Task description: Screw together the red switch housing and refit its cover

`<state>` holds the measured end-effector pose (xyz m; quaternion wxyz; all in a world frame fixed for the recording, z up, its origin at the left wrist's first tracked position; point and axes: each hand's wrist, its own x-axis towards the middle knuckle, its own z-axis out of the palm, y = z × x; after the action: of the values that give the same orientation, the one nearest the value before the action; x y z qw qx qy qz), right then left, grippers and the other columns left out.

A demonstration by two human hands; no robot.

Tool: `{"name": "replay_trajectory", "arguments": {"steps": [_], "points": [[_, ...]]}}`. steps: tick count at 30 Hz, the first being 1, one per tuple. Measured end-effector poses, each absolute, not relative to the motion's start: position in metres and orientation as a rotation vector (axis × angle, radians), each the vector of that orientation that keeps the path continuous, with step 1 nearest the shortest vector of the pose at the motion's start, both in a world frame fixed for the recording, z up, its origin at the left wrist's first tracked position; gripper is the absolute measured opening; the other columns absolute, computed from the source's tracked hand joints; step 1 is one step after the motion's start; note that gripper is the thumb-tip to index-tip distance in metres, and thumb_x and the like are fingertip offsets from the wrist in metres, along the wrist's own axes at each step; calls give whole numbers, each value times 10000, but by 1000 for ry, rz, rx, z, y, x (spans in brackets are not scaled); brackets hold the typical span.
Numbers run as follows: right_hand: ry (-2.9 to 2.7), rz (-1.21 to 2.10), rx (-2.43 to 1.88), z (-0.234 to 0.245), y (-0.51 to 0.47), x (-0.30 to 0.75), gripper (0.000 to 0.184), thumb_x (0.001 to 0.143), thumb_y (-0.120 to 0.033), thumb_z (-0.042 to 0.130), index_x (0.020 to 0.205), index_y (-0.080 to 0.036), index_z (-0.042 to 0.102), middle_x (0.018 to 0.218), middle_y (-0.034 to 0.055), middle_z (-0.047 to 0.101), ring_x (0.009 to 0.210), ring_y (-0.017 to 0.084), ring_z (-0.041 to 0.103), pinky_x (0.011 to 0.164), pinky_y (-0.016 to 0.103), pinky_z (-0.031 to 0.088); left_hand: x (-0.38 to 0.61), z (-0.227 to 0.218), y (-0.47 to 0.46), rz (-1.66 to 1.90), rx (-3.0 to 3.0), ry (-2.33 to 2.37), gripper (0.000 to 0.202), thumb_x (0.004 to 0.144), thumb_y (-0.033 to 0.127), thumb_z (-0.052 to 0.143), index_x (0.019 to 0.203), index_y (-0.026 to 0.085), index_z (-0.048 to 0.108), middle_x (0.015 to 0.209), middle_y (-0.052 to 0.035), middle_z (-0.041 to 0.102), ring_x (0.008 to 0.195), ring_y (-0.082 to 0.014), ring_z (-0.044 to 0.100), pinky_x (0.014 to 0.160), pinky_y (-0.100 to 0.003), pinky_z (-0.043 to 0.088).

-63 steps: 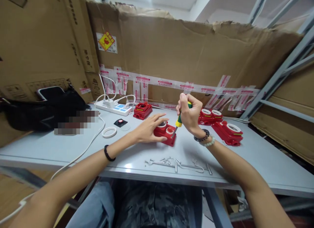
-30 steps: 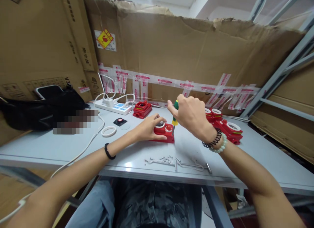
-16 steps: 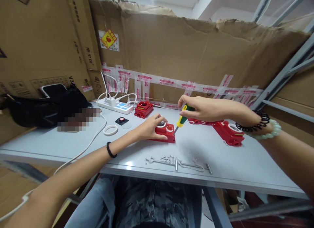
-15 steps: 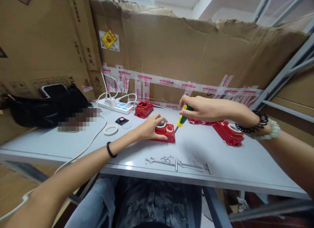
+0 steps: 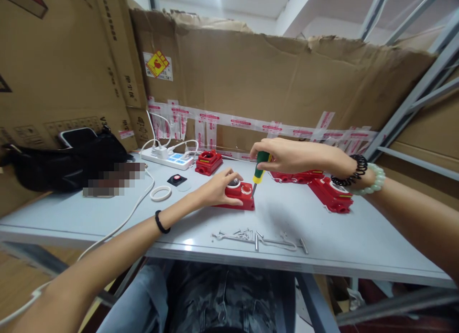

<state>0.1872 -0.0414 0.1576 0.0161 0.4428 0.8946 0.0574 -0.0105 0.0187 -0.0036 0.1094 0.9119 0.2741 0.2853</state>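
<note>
My left hand [image 5: 221, 186] grips a red box-shaped housing [image 5: 244, 203] on the white table, fingers over its top and thumb along its near side. The housing carries a round window with a white ring and a smaller round fitting beside it. In my right hand [image 5: 283, 156] is a screwdriver [image 5: 258, 173] with a green and yellow handle, held from above. Its shaft points down, slightly tilted, and the tip meets the right end of the housing. Whether a screw sits under the tip is too small to tell.
Loose screws and metal rods [image 5: 256, 239] lie near the front edge. More red housings [image 5: 332, 195] stand on the right, and another red housing [image 5: 208, 162] stands behind my left hand. A power strip [image 5: 167, 157], a white ring [image 5: 160, 193] and a black bag [image 5: 68, 158] are to the left.
My right hand has shifted a little left with the screwdriver, which now stands more upright. The left hand keeps its grip on the housing. The whole view has moved slightly.
</note>
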Motion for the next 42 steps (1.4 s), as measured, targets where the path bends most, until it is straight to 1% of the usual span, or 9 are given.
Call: {"name": "replay_trajectory", "arguments": {"steps": [5, 11, 18, 22, 26, 32, 35, 38, 42], "points": [[2637, 470, 1708, 148, -38, 182, 235, 848, -391, 544, 778, -171, 591, 628, 43, 563, 540, 155, 470, 512, 300, 285, -10, -3, 18, 850, 2685, 811, 555, 674, 510, 711, 1109, 219, 526, 1031, -52, 480, 899, -217, 535, 825, -364, 451], [2850, 110, 1369, 154, -39, 185, 229, 826, -293, 562, 1034, -206, 522, 908, 47, 621, 709, 149, 537, 602, 269, 366, -9, -2, 19, 840, 2689, 809, 563, 677, 510, 713, 1120, 216, 526, 1016, -50, 477, 891, -213, 536, 816, -354, 454], [2600, 544, 1812, 142, -36, 184, 262, 845, -413, 543, 807, -155, 562, 709, 85, 587, 605, 182, 517, 509, 297, 291, -9, -2, 18, 852, 2686, 820, 556, 671, 518, 708, 1108, 223, 532, 1027, -52, 486, 897, -221, 539, 822, -366, 453], [2823, 345, 1544, 147, -33, 184, 133, 808, -293, 592, 886, -196, 547, 796, 47, 620, 668, 163, 527, 560, 282, 334, -10, -2, 18, 853, 2684, 809, 561, 672, 516, 710, 1119, 227, 534, 1019, -51, 483, 880, -218, 538, 812, -366, 454], [2862, 67, 1336, 155, -41, 181, 207, 780, -270, 610, 965, -228, 526, 884, 27, 622, 655, 141, 523, 551, 269, 352, -10, -2, 19, 835, 2699, 818, 572, 674, 519, 713, 1139, 241, 529, 1000, -45, 471, 869, -214, 531, 804, -358, 456], [2662, 404, 1748, 148, -40, 179, 184, 834, -361, 543, 878, -183, 529, 651, 33, 548, 553, 157, 460, 503, 297, 285, -10, -2, 20, 826, 2717, 838, 570, 672, 520, 715, 1110, 208, 526, 1019, -57, 476, 897, -221, 533, 828, -361, 448], [2815, 251, 1570, 149, -37, 182, 157, 786, -256, 562, 918, -200, 498, 750, 32, 575, 605, 151, 478, 528, 287, 318, -10, -2, 19, 824, 2712, 836, 573, 675, 519, 714, 1120, 213, 523, 1025, -58, 480, 891, -220, 536, 819, -358, 451], [2917, 106, 1389, 150, -38, 183, 297, 674, -149, 590, 939, -209, 469, 919, 44, 584, 715, 154, 510, 577, 272, 362, -10, -2, 19, 826, 2714, 833, 568, 677, 514, 716, 1127, 223, 524, 1021, -55, 483, 888, -217, 535, 815, -353, 451], [2893, 205, 1523, 144, -38, 181, 231, 739, -284, 571, 918, -201, 451, 915, 68, 571, 775, 187, 512, 602, 289, 366, -10, -3, 20, 827, 2723, 838, 563, 679, 520, 712, 1118, 220, 527, 1026, -58, 481, 892, -220, 534, 818, -356, 451]]}}
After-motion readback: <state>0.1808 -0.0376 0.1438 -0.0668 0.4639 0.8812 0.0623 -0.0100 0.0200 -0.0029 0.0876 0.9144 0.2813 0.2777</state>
